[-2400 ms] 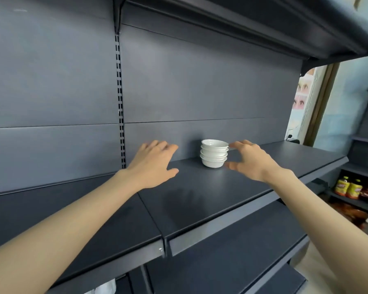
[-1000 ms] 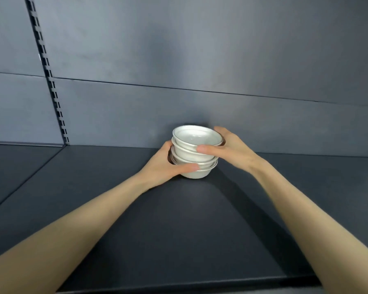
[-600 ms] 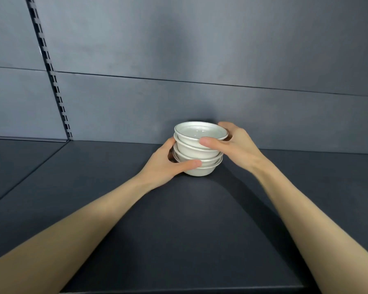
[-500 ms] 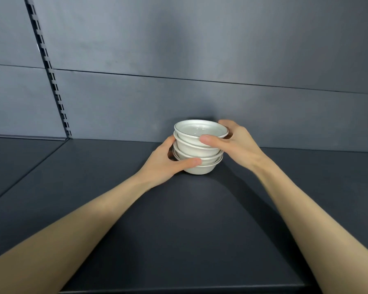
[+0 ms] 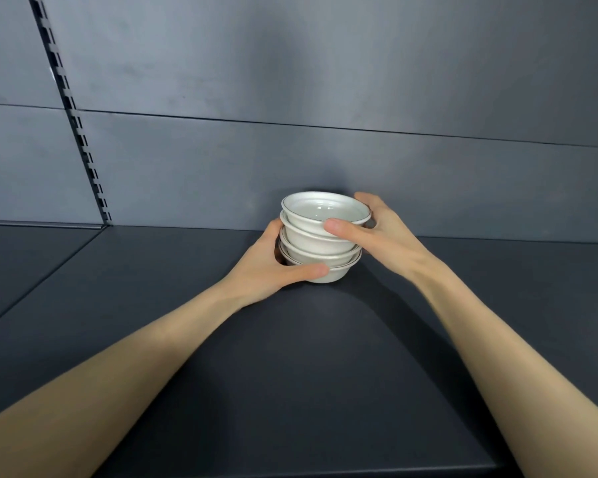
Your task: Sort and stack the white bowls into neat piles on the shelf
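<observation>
Your left hand (image 5: pixel 270 267) curls round the foot of the small stack of glossy white ceramic bowls (image 5: pixel 320 241), with its thumb laid across the front of the lowest bowl (image 5: pixel 335 274). Your right hand (image 5: pixel 380 236) grips the upper bowls from the right, thumb pressed just under the rim of the top bowl (image 5: pixel 325 210), which sits slightly askew. The stack stands on the dark grey metal shelf (image 5: pixel 290 374), close to the grey back panel (image 5: pixel 290 98). A slotted upright rail (image 5: pixel 80 132) runs well apart to the left.
</observation>
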The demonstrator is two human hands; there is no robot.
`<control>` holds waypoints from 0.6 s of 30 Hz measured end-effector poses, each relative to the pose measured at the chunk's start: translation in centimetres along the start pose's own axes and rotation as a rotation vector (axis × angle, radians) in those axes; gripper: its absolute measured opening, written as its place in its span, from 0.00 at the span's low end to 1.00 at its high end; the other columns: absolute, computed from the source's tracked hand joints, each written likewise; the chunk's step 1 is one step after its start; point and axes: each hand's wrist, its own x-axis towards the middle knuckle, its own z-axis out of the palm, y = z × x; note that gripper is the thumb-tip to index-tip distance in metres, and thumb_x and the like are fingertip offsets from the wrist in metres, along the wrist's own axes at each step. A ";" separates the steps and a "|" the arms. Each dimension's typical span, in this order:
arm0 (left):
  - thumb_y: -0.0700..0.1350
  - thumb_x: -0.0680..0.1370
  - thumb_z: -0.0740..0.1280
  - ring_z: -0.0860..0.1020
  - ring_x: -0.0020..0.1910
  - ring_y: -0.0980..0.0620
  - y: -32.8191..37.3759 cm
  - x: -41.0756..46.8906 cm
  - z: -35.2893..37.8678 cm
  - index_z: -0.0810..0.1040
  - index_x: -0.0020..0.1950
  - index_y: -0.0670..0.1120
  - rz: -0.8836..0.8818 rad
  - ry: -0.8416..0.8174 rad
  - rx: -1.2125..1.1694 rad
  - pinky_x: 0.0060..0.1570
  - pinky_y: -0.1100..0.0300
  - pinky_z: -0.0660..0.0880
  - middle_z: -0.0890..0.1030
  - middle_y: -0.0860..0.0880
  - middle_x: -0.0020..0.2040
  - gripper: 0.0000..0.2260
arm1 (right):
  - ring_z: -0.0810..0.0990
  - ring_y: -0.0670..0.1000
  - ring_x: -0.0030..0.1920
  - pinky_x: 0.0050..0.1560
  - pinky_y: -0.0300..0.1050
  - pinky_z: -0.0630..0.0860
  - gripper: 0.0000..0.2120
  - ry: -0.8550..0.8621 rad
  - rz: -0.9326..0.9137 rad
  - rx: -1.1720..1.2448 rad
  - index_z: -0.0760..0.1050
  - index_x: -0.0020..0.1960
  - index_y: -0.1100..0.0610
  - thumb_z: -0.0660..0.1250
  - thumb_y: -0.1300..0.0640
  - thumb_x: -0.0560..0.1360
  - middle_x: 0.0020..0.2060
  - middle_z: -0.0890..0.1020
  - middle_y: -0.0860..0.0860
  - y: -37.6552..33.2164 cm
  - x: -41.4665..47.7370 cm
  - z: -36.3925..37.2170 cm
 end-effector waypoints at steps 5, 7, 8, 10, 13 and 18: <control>0.55 0.59 0.80 0.78 0.59 0.61 0.1 0.0 0.0 0.67 0.70 0.55 0.004 0.015 0.007 0.64 0.55 0.74 0.79 0.61 0.60 0.42 | 0.78 0.42 0.55 0.55 0.53 0.80 0.36 -0.021 0.051 0.072 0.64 0.61 0.45 0.72 0.37 0.57 0.52 0.78 0.40 0.0 -0.3 0.2; 0.55 0.58 0.80 0.78 0.59 0.60 0.2 0.0 -0.1 0.68 0.69 0.54 0.008 0.026 0.009 0.63 0.55 0.75 0.80 0.59 0.59 0.41 | 0.79 0.43 0.54 0.54 0.54 0.80 0.38 -0.009 0.050 0.085 0.66 0.63 0.47 0.73 0.37 0.56 0.51 0.79 0.41 -0.1 -0.3 0.2; 0.55 0.58 0.80 0.79 0.59 0.59 0.2 0.0 -0.1 0.69 0.68 0.53 0.011 0.032 0.007 0.62 0.55 0.75 0.80 0.59 0.59 0.41 | 0.80 0.43 0.53 0.53 0.55 0.81 0.39 -0.005 0.049 0.089 0.66 0.63 0.47 0.73 0.37 0.56 0.50 0.79 0.41 -0.1 -0.3 0.2; 0.54 0.57 0.80 0.79 0.58 0.58 0.4 0.0 -0.1 0.71 0.67 0.52 0.017 0.042 -0.001 0.61 0.56 0.76 0.81 0.57 0.58 0.40 | 0.81 0.43 0.50 0.52 0.55 0.81 0.35 -0.006 0.042 0.101 0.69 0.59 0.47 0.74 0.38 0.56 0.48 0.80 0.42 -0.1 -0.2 0.2; 0.53 0.57 0.80 0.80 0.56 0.59 0.7 -0.2 -0.1 0.73 0.66 0.50 0.022 0.050 0.001 0.58 0.59 0.77 0.82 0.56 0.56 0.39 | 0.81 0.45 0.49 0.52 0.56 0.81 0.27 -0.014 0.033 0.092 0.70 0.51 0.44 0.74 0.39 0.56 0.46 0.81 0.43 -0.1 -0.3 0.1; 0.47 0.59 0.82 0.81 0.54 0.59 1.8 -1.2 -0.4 0.74 0.64 0.50 0.027 0.095 0.024 0.53 0.64 0.77 0.83 0.56 0.55 0.35 | 0.82 0.49 0.52 0.52 0.59 0.81 0.30 -0.035 0.017 0.086 0.72 0.55 0.50 0.74 0.39 0.57 0.47 0.81 0.46 -1.1 -0.5 0.2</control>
